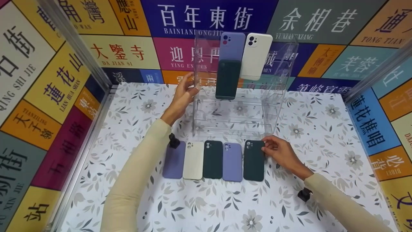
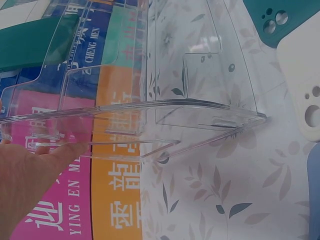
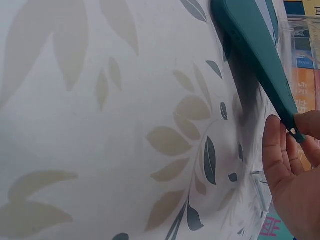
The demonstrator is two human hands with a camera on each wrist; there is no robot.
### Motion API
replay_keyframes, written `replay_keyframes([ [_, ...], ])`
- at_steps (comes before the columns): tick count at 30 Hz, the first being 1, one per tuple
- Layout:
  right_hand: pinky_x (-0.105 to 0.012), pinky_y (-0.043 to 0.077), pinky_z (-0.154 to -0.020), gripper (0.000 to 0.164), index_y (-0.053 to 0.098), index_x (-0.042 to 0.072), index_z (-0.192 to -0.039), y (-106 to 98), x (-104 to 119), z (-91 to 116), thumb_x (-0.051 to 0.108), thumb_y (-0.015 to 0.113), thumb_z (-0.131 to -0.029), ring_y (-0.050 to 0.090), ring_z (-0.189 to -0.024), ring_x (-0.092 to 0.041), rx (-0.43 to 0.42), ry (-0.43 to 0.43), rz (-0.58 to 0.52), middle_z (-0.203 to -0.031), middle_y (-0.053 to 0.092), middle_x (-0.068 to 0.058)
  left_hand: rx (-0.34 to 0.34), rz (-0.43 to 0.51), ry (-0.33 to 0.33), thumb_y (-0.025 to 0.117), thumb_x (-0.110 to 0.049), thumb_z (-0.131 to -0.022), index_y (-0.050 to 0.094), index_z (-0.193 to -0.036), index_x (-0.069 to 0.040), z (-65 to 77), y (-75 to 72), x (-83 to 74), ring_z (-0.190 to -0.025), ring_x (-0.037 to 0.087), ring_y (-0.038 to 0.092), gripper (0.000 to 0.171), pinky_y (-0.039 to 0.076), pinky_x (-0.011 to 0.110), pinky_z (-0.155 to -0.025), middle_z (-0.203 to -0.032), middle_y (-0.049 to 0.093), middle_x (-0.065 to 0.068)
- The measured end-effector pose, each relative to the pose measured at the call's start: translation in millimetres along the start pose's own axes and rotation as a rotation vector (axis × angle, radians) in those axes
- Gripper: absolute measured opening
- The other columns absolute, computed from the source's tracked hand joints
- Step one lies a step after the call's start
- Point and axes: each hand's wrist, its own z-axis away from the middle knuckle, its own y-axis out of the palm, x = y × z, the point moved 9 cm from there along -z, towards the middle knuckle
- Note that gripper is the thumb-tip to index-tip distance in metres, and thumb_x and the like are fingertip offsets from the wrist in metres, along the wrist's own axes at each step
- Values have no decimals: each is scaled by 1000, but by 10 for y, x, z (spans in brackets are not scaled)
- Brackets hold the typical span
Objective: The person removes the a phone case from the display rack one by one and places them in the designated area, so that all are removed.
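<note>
My left hand (image 1: 184,95) holds the left edge of a clear plastic display stand (image 1: 230,127), also seen in the left wrist view, where the hand (image 2: 30,175) is at the side panel. Far right in a row on the table lies a dark green phone case (image 1: 254,161). My right hand (image 1: 283,153) pinches its upper right corner; in the right wrist view, thumb and finger grip the green case (image 3: 260,55), which is tilted with one end off the cloth. On the stand are a purple case (image 1: 232,48), a white case (image 1: 256,58) and a dark green case (image 1: 228,80).
Left of the held case lie a light purple case (image 1: 232,162), a green case (image 1: 212,161), a cream case (image 1: 193,161) and a darker purple case (image 1: 173,164). A leaf-patterned cloth (image 1: 193,206) covers the table. Printed sign panels (image 1: 122,53) wall three sides.
</note>
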Motion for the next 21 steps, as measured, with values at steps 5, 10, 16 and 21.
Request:
replay_keyframes([
  [5,-18,55,-76,28,75,-1,-127,50,-36,23,-1,79,-99,69,-88,-15,10,21,-9,-101,72,-16,-3,0,-4,64,-9,-106,42,-167,-16,3,0,4,-129,32,63,65,53,55,-107,-156,59,16],
  [10,-17,53,-73,31,74,-4,-128,87,-44,23,-2,80,-98,70,-87,-19,11,17,16,-102,73,-18,-6,-9,-7,64,-9,-106,42,-167,-16,3,-2,6,-130,32,63,65,52,58,-111,-156,59,16],
  [16,-19,52,-72,29,74,-3,-127,123,-67,-4,0,80,-99,69,-87,-20,17,19,40,-101,74,-15,-8,-2,-6,65,-12,-106,42,-167,-16,0,-3,7,-131,33,63,65,52,59,-112,-157,58,17],
  [21,-21,52,-64,30,73,-5,-128,165,-82,-19,-2,79,-99,68,-81,-24,27,7,20,-101,74,-19,-1,8,-19,64,-10,-106,40,-169,-16,-5,0,23,-135,34,61,68,50,62,-113,-162,53,22],
])
